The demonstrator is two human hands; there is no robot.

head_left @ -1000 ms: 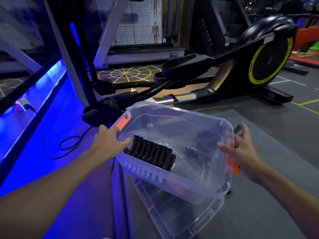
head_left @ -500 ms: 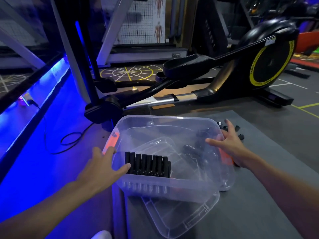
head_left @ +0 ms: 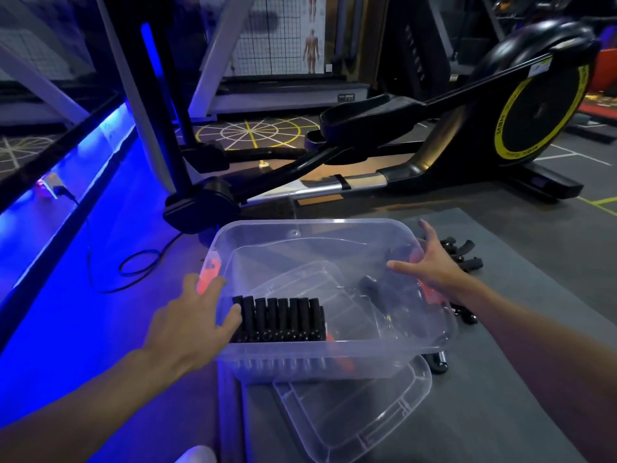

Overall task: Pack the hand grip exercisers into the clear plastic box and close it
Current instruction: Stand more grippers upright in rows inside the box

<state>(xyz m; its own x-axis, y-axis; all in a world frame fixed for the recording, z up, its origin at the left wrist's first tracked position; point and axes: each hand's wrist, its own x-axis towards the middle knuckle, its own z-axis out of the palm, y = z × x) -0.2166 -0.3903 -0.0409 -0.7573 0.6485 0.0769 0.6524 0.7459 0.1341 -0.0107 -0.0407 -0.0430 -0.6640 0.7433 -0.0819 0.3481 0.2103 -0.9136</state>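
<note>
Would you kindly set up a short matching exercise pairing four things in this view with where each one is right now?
Things:
1. row of black grips
2. clear lid
3. left hand
4. loose grip exercisers

Places:
A. on the grey mat, beyond the box's right end
B. at the box's left end
C. inside the clear plastic box, along its near wall
D. flat on the mat, partly under the box

Pairs: 1-C, 2-D, 3-B, 4-A

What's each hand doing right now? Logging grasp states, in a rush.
Left hand: open, fingers spread against the clear plastic box at its left end, gripping nothing.
Right hand: open, spread over the box's right rim, holding nothing.
</note>
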